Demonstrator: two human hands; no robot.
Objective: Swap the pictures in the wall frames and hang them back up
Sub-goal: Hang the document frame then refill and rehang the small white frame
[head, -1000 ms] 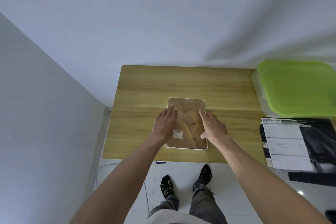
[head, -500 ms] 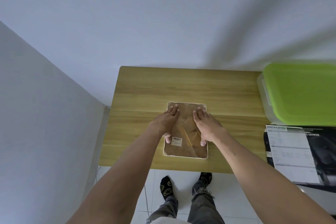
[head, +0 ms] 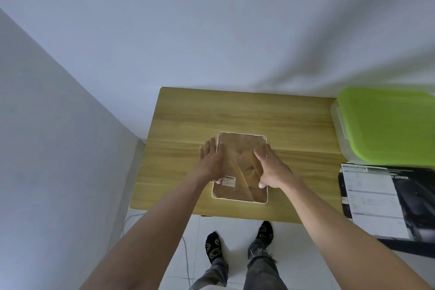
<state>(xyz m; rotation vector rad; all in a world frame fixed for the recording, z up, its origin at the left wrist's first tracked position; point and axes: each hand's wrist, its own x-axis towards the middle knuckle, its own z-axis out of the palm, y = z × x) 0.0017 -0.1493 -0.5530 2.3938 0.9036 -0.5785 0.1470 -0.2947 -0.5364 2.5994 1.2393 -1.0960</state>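
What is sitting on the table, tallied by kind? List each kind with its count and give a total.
Picture frame, white-edged, lying back side up: 1
Plastic bin with green lid, at the right end: 1
Black box with a white specification sheet, near the right corner: 1
Hands resting on the frame: 2, left hand and right hand
Total: 3 things, plus 2 hands

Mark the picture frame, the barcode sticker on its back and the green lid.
picture frame (head: 240, 146): head view, bare brown backing near its far edge.
barcode sticker (head: 229, 181): head view, middle of the white label.
green lid (head: 388, 125): head view, centre of the lid's top.
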